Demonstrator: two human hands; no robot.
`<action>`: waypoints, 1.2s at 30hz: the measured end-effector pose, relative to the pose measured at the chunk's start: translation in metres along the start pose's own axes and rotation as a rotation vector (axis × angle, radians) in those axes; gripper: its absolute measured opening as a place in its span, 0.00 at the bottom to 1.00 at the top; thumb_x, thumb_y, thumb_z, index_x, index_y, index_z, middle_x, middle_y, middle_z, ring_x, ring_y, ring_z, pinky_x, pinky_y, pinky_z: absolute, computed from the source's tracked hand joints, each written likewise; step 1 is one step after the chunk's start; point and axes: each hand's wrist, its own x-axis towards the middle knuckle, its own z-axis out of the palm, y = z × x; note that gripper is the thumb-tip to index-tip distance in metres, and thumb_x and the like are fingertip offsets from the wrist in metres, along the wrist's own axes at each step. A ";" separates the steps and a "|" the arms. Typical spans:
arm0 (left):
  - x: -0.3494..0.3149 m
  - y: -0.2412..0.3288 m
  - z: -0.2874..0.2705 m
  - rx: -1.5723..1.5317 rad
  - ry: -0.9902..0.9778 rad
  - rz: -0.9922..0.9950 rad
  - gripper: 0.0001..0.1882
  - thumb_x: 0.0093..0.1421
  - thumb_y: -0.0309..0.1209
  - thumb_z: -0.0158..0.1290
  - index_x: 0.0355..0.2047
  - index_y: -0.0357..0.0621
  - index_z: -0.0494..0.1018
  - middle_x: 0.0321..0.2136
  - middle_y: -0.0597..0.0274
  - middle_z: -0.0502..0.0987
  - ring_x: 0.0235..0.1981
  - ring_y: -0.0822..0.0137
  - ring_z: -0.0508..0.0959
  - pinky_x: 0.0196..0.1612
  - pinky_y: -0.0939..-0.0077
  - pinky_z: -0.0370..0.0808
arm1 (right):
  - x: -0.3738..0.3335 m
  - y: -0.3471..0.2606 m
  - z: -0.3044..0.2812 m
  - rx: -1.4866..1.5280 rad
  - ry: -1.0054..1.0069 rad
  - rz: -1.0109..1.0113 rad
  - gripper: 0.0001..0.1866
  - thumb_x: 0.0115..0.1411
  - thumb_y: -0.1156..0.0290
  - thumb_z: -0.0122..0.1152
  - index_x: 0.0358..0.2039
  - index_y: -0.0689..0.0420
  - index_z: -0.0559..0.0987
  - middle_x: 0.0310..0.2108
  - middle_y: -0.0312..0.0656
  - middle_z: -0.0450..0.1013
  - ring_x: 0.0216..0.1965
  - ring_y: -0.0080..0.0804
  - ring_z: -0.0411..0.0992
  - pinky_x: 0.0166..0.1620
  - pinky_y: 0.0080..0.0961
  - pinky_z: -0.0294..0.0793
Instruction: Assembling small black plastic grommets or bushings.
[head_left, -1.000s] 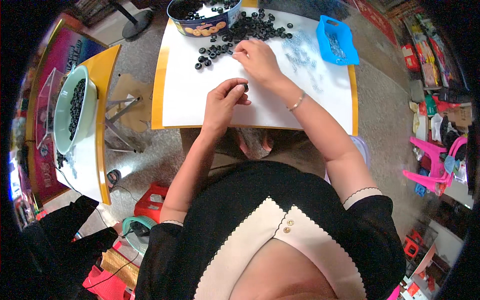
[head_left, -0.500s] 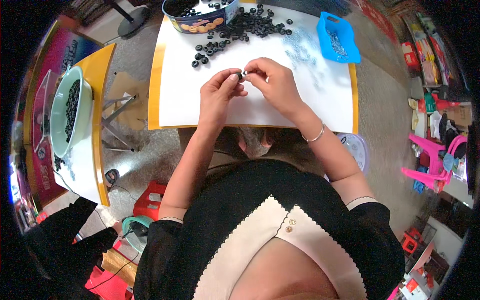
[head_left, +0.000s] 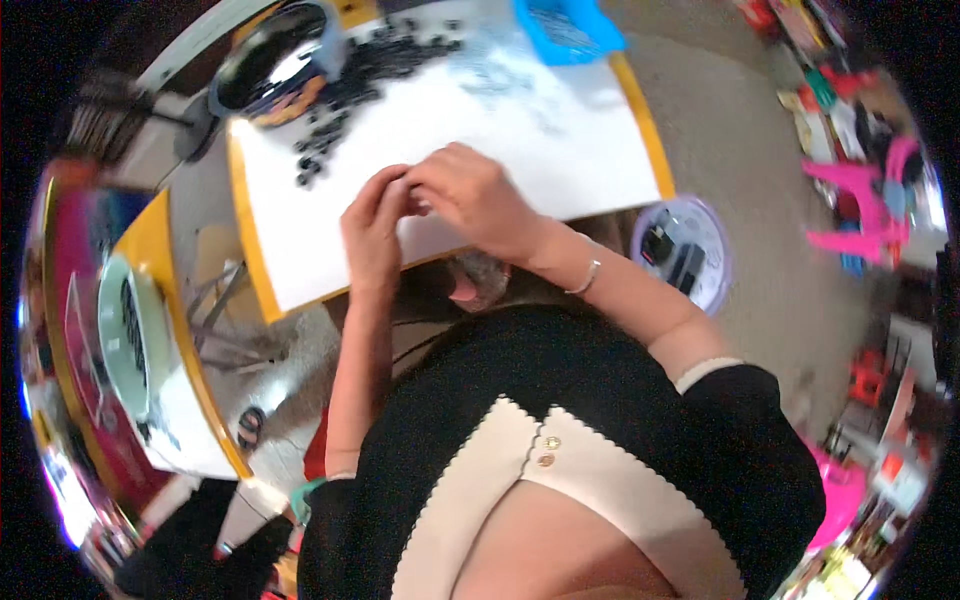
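Observation:
Over the near edge of the white table top (head_left: 580, 150), my two hands meet fingertip to fingertip. My left hand (head_left: 375, 230) is closed, its fingers curled around a small black round part that showed half a second ago and is now hidden. My right hand (head_left: 475, 205) is pinched against the left fingertips; whatever it holds is covered and blurred. Beyond the hands, loose black round parts (head_left: 385, 62) spread in a pile beside a round dark-blue tin (head_left: 290, 105) of the same parts. Small clear or silvery bits (head_left: 500, 80) lie to their right.
A blue plastic tray (head_left: 565, 52) with small bits sits at the far right. On the left, a side table (head_left: 205, 410) bears a pale green basin (head_left: 118, 340) of black parts. Right of my knees stands a purple-rimmed bin (head_left: 724, 250); pink plastic furniture (head_left: 860, 185) is farther right.
The view has turned, so the table appears tilted and shifted left. My right hand has folded in over the left fingertips, hiding the small black part seen earlier.

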 end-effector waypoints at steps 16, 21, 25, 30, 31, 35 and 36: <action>-0.004 -0.002 -0.019 -0.030 -0.292 -0.191 0.19 0.61 0.32 0.48 0.46 0.28 0.67 0.32 0.56 0.75 0.28 0.71 0.74 0.32 0.78 0.73 | -0.015 0.017 -0.004 0.255 -0.044 0.027 0.07 0.48 0.70 0.57 0.20 0.58 0.70 0.21 0.40 0.67 0.29 0.36 0.66 0.36 0.30 0.65; 0.004 -0.013 -0.041 -0.166 -0.453 -0.277 0.24 0.60 0.39 0.48 0.46 0.26 0.67 0.31 0.56 0.75 0.26 0.70 0.73 0.28 0.78 0.73 | -0.013 0.015 -0.006 0.225 -0.059 -0.035 0.08 0.48 0.68 0.58 0.20 0.57 0.70 0.22 0.39 0.67 0.30 0.36 0.65 0.37 0.30 0.64; 0.000 -0.009 -0.038 -0.292 -0.521 -0.298 0.25 0.60 0.40 0.48 0.46 0.26 0.66 0.32 0.56 0.74 0.25 0.70 0.73 0.27 0.78 0.74 | -0.010 0.012 -0.007 0.200 -0.045 -0.085 0.08 0.48 0.67 0.58 0.21 0.56 0.71 0.24 0.39 0.66 0.30 0.36 0.64 0.37 0.30 0.63; -0.006 0.005 -0.031 -0.174 -0.429 -0.348 0.26 0.59 0.42 0.49 0.46 0.27 0.66 0.29 0.58 0.73 0.23 0.73 0.72 0.25 0.82 0.73 | -0.008 0.011 -0.006 0.241 -0.066 -0.073 0.08 0.48 0.67 0.59 0.24 0.57 0.72 0.26 0.40 0.65 0.32 0.36 0.64 0.38 0.29 0.64; -0.006 0.010 -0.029 -0.198 -0.419 -0.395 0.24 0.60 0.39 0.49 0.46 0.28 0.66 0.26 0.60 0.72 0.23 0.73 0.72 0.25 0.82 0.73 | -0.008 0.011 -0.006 0.278 -0.080 -0.009 0.08 0.48 0.67 0.59 0.25 0.57 0.72 0.27 0.40 0.65 0.32 0.36 0.64 0.38 0.29 0.64; -0.006 0.006 -0.016 -0.368 -0.320 -0.351 0.18 0.61 0.35 0.47 0.42 0.30 0.68 0.24 0.66 0.68 0.22 0.76 0.65 0.22 0.83 0.67 | -0.010 0.010 -0.009 0.467 -0.140 0.300 0.10 0.52 0.70 0.58 0.34 0.59 0.73 0.33 0.37 0.66 0.36 0.25 0.65 0.42 0.21 0.66; -0.007 0.005 -0.013 -0.407 -0.315 -0.324 0.17 0.61 0.35 0.47 0.42 0.31 0.68 0.24 0.66 0.67 0.21 0.76 0.64 0.22 0.83 0.66 | -0.010 0.008 -0.009 0.493 -0.155 0.392 0.10 0.54 0.70 0.57 0.36 0.60 0.73 0.35 0.37 0.66 0.37 0.24 0.65 0.43 0.21 0.66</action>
